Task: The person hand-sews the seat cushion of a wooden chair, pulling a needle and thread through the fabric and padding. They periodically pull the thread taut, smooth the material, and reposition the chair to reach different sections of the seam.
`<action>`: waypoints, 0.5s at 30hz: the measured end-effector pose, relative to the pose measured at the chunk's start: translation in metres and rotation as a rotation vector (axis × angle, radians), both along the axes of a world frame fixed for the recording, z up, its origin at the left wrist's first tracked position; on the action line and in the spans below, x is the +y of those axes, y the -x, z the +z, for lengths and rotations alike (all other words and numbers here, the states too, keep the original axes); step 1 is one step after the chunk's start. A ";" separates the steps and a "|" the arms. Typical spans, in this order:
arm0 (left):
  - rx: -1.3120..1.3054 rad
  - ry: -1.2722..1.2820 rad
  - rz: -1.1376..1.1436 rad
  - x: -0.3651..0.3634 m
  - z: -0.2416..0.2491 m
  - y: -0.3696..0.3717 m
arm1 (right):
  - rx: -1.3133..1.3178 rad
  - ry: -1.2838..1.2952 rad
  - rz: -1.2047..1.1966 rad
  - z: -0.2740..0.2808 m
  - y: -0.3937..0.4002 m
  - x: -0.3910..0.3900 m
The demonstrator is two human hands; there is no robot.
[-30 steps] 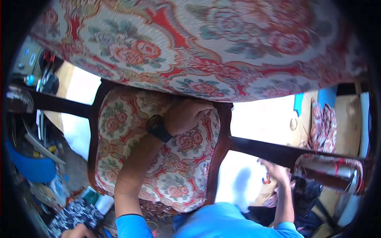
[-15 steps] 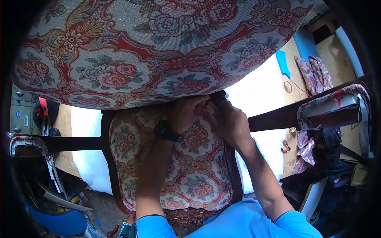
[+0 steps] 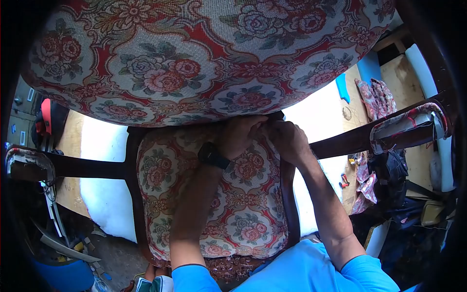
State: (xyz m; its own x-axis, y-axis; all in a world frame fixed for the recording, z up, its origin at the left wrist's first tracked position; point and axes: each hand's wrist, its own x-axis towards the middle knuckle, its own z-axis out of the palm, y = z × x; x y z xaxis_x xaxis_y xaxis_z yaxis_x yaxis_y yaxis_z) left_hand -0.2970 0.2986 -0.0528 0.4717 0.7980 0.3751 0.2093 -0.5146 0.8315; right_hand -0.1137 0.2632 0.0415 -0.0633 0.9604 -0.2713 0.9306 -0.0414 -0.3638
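A wooden chair with floral fabric fills the view, its bulging padded seat [image 3: 165,73] above and its upholstered backrest [image 3: 245,199] below. Where the two meet, my left hand [image 3: 238,136], with a dark watch [image 3: 214,155] at the wrist, reaches in with fingers curled under the seat's edge. Close to its right is my right hand [image 3: 290,142], closed, knuckles up, by the dark frame. The fingertips of both hands almost meet. Whatever they grip in the gap is hidden.
Armrests with partly uncovered pads [image 3: 411,127] stick out on both sides. White padding [image 3: 104,180] lies on a wooden surface behind the chair frame. To the right are floral fabric pieces [image 3: 377,100], a red-handled tool [image 3: 344,181] and a black bag [image 3: 390,170]. Scraps lie lower left.
My right hand has drawn in nearer to my left, its fingers turned more toward it. The whole view has shifted slightly, with the seat appearing further right.
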 end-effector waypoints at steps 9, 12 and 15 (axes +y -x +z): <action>0.096 -0.022 -0.021 -0.002 -0.001 -0.009 | 0.022 -0.240 0.084 -0.005 0.007 -0.018; 0.140 -0.044 -0.010 -0.004 0.005 -0.009 | 0.086 -0.297 0.034 -0.012 0.008 -0.019; 0.134 -0.095 -0.004 -0.002 0.004 -0.011 | 0.037 -0.318 0.061 -0.018 0.007 -0.021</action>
